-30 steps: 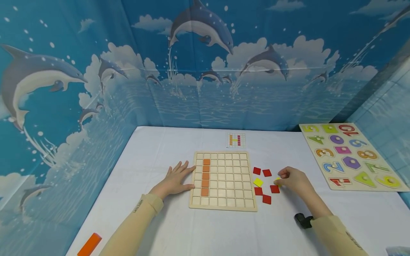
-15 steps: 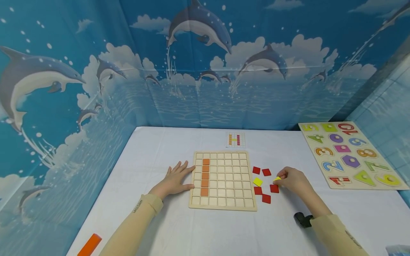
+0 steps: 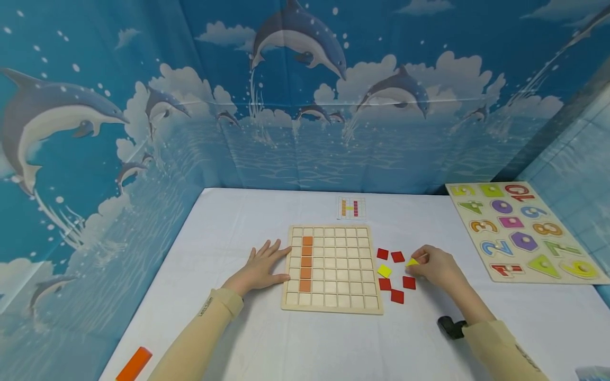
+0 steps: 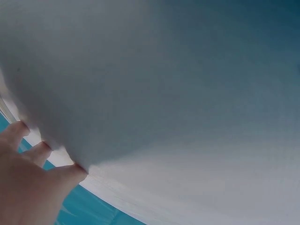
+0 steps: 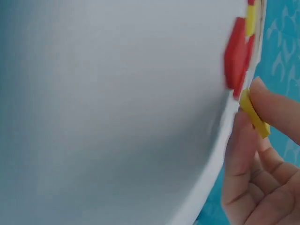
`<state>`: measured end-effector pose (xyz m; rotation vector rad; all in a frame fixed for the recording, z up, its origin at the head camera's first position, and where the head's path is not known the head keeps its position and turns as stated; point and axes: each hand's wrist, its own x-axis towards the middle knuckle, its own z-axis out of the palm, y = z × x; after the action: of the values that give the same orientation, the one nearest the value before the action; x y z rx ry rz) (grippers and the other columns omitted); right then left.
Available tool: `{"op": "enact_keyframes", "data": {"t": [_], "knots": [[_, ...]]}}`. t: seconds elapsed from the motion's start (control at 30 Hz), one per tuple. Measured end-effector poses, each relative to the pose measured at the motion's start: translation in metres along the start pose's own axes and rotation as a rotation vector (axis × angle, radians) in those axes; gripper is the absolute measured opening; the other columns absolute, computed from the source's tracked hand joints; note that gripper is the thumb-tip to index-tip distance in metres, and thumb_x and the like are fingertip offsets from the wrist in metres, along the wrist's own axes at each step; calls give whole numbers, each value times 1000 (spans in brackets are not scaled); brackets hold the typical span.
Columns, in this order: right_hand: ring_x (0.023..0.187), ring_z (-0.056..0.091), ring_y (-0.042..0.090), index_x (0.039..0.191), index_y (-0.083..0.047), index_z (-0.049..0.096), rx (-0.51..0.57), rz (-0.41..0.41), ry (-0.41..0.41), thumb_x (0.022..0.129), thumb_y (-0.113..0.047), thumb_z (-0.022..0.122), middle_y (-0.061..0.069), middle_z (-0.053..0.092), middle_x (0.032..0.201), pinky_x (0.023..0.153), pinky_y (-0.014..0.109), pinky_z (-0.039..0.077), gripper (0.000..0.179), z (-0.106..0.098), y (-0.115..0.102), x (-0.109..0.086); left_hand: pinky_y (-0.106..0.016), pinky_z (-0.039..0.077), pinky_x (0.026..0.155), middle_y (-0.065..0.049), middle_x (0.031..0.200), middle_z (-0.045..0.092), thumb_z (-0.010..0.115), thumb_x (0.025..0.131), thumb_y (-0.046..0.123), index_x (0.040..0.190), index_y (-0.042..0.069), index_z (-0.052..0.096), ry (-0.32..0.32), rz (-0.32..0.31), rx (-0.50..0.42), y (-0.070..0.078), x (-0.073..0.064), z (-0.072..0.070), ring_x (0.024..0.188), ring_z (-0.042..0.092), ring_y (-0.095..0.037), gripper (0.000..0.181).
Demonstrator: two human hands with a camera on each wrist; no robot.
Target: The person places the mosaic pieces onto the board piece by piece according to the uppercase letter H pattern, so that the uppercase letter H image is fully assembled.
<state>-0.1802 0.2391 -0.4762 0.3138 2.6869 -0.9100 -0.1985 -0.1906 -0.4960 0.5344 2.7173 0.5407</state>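
A wooden grid board [image 3: 343, 310] lies on the white table, with a column of orange square tiles [image 3: 305, 273] in its second column. My left hand [image 3: 259, 268] rests with fingers spread, its fingertips at the board's left edge. To the right of the board, my right hand [image 3: 434, 268] pinches a yellow square tile [image 3: 412, 262] between thumb and fingers. The right wrist view shows that yellow tile [image 5: 254, 114] edge-on in the grip. Several red tiles [image 3: 397, 296] and another yellow tile [image 3: 384, 271] lie between the board and my right hand.
Behind the board lies a small pattern card [image 3: 351, 208] with orange, yellow and red squares. A number and shape puzzle board [image 3: 524, 233] occupies the right back. An orange block [image 3: 134, 364] sits at the near left edge. A dolphin-print curtain [image 3: 305, 106] hangs behind.
My right hand has moved slightly away from me, lifting the yellow tile off its place near a red tile. My left hand stays at the board's edge.
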Motion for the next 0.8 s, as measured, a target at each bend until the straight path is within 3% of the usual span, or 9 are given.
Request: {"op": "enact_keyframes", "data": {"t": [0.17, 0.4, 0.67, 0.8], "knots": [[77, 55, 20, 111, 1, 59, 117, -67, 16, 86, -22, 76, 11, 61, 89, 65, 26, 50, 38, 4, -16, 3, -66, 2, 119, -11, 166, 16, 66, 90, 52, 155, 28, 33, -1, -11, 0, 2, 0, -1, 153, 6, -37, 77], [79, 58, 19, 108, -3, 64, 211, -130, -12, 87, -22, 75, 10, 65, 92, 68, 24, 52, 30, 26, -59, 6, -66, 1, 119, -10, 166, 15, 66, 90, 52, 155, 29, 32, -6, -16, -1, 3, 1, -1, 154, 5, -36, 77], [74, 62, 20, 108, -3, 67, 333, -270, -144, 91, -12, 70, 7, 64, 90, 67, 29, 56, 19, 66, -107, 6, -65, 0, 120, -8, 166, 14, 66, 89, 53, 156, 30, 30, -22, -37, 9, 2, 2, 0, 154, 4, -35, 79], [72, 64, 19, 105, -3, 68, 339, -306, -190, 90, -8, 70, 7, 63, 87, 68, 30, 58, 16, 81, -123, 7, -65, 0, 120, -9, 166, 15, 67, 89, 52, 155, 29, 31, -22, -38, 3, 3, 1, -1, 154, 5, -36, 79]]}}
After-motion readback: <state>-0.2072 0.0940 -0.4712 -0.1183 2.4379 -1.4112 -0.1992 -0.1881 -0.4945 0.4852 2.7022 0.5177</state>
